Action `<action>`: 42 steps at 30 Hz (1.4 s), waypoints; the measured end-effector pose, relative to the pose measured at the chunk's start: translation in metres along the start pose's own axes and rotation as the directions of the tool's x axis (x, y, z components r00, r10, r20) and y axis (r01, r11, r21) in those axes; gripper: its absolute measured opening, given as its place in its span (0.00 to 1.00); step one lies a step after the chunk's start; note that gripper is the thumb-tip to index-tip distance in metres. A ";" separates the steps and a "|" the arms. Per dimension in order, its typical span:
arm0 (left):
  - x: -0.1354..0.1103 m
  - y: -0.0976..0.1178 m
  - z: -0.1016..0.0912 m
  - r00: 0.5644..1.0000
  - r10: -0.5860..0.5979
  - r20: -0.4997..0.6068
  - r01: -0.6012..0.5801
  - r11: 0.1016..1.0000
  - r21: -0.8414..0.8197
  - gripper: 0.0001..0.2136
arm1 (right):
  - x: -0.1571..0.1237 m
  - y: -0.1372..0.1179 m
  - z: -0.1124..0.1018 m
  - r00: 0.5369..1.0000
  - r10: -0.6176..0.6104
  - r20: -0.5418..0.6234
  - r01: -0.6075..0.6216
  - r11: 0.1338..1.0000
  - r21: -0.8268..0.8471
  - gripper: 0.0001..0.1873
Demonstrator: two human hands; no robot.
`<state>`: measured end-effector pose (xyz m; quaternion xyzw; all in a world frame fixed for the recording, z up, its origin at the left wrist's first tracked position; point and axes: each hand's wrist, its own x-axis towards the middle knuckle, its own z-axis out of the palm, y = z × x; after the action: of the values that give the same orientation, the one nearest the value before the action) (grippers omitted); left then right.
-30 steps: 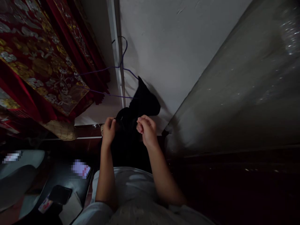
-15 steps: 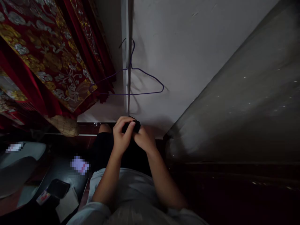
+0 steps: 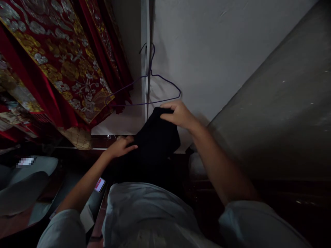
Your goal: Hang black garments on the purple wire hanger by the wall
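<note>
I hold a black garment [image 3: 155, 137] in front of me. My right hand [image 3: 178, 115] is raised and pinches its top edge just below a bare purple wire hanger [image 3: 152, 88]. That hanger hangs on the white wall beside a vertical white strip [image 3: 145, 51]. Lower down, my left hand [image 3: 120, 147] lies against the garment's left edge with its fingers stretched along the cloth. The lower part of the garment is lost in the dark against my body.
A red curtain [image 3: 51, 62] with gold and silver flowers hangs at the left. A large grey slanted surface [image 3: 271, 113] fills the right side. A dark baseboard [image 3: 103, 141] runs below the wall. Grey shapes [image 3: 23, 186] and a small card [image 3: 99, 184] lie low at the left.
The garment came off the hanger and was bunched between both hands. Now my right hand has lifted its top edge up towards the hanger, and my left hand has dropped to the left.
</note>
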<state>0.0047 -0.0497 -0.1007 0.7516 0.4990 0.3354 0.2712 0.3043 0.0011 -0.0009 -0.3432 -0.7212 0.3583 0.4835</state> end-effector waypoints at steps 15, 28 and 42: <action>0.000 0.017 -0.035 0.861 0.031 0.508 -0.113 0.985 0.131 0.15 | 0.046 0.109 -0.003 0.849 0.324 -0.418 -0.363 0.931 -0.016 0.12; 0.079 0.066 -0.089 0.944 0.284 0.167 -0.329 0.839 0.433 0.10 | 0.026 0.084 -0.040 0.865 0.129 -0.484 -0.255 0.945 -0.206 0.18; 0.145 0.079 -0.104 0.933 0.346 -0.096 -0.285 0.878 0.385 0.12 | -0.005 0.047 -0.057 0.715 0.059 -0.696 -0.125 0.991 -0.044 0.30</action>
<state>0.0096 0.0653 0.0575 0.8303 0.4432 0.3367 0.0272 0.3670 0.0312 -0.0272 -0.5085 -0.4848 0.1956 0.6842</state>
